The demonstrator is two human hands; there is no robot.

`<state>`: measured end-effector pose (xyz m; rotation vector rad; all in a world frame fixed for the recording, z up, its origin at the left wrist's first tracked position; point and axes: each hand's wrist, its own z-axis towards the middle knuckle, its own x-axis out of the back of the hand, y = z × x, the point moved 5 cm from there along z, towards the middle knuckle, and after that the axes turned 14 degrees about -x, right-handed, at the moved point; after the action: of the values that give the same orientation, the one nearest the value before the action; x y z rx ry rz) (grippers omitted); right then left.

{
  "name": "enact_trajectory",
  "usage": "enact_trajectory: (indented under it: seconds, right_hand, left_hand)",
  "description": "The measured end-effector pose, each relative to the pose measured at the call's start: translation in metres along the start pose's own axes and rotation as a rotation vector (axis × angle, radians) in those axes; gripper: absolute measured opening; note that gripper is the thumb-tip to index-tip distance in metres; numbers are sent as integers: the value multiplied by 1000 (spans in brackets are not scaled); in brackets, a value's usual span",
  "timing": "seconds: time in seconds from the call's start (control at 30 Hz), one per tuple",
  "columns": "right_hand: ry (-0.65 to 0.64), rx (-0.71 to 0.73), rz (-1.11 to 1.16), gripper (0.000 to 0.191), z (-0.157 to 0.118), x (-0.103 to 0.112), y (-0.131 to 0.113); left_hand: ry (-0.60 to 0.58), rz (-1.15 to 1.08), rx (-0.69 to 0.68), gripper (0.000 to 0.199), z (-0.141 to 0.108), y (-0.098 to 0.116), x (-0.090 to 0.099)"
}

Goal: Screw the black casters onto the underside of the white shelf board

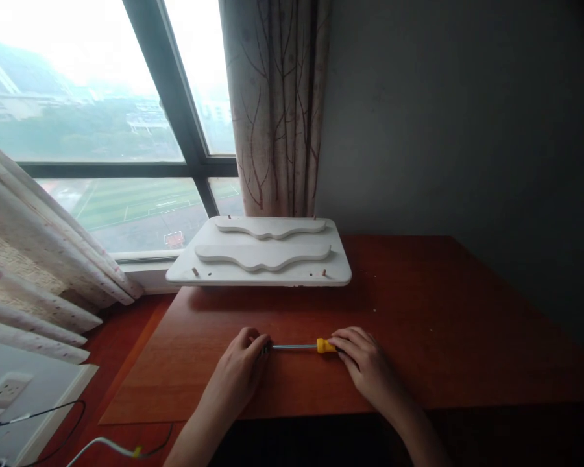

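Observation:
A screwdriver (294, 346) with a yellow handle and a long metal shaft lies level, just above or on the brown table, spanning the gap between my hands. My right hand (363, 355) is closed round the handle. At the shaft's tip, the fingers of my left hand (243, 363) are pinched together over something small and dark that they mostly hide. Beyond both hands sits a white board (259, 277) with rounded corners. Two wavy-edged white strips, a rear one (272, 227) and a front one (263, 255), lie on it, and short wooden pegs stand near its corners.
The brown table (418, 324) extends to the right, with a few tiny specks on its top. Behind the board hang a curtain (277, 104) and a window (102, 130). Cables (102, 443) and a wall socket (8, 389) are at lower left.

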<state>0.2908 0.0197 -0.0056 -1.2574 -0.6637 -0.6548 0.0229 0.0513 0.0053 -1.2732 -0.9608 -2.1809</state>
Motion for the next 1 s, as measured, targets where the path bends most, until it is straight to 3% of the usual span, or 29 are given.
enact_trajectory:
  seconds: [0.17, 0.33, 0.63, 0.73, 0.83, 1.0]
  right_hand:
    - [30, -1, -43, 40, -1, -1, -2]
    - [62, -14, -74, 43, -4, 0, -2]
    - [71, -51, -82, 38, -3, 0, 6]
    - [77, -48, -77, 36, 2, 3, 6]
    - [101, -52, -72, 35, 10, 13, 13]
    - [264, -80, -59, 36, 44, 45, 43]
  left_hand:
    - [-7, 9, -12, 28, 1, 6, -5]
    - [0, 10, -2, 31, -3, 3, 3]
    - [70, 116, 80, 31, -12, -27, 24]
    - [123, 192, 139, 31, -10, -47, 43]
    - [259, 329, 236, 30, -9, -69, 73]
    - [490, 525, 422, 32, -11, -109, 123]
